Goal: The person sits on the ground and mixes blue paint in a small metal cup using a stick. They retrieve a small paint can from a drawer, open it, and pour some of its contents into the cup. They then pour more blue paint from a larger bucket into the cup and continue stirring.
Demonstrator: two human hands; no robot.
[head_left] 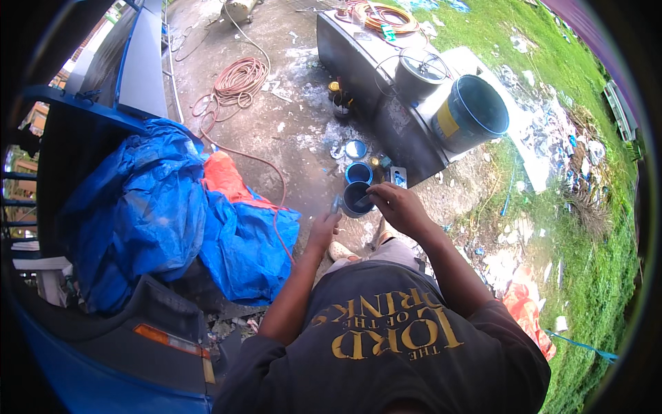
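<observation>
1. Currently, a thin stick (364,199) is pinched by the R hand (396,208), fingers nearly closed, tip in the dark round cup (351,210).
2. Smooth grey part (336,205), just L of cup, is gripped by L hand (323,231), fingers curled; exact hold can't be told.
3. Blue-rimmed can (349,175) is set just beyond cup; crumpled plastic tarp (155,207), blue, is heaped well L of it.

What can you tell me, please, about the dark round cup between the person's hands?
The cup is round and open-topped, with a bluish-grey outer wall and a dark inside; whether metal or plastic is unclear. It looks roughly upright, mouth facing the camera, just below a blue-rimmed can in the view. The right hand holds a thin tool at its mouth. The left hand is close on its left; whether it touches the cup is unclear.
</observation>
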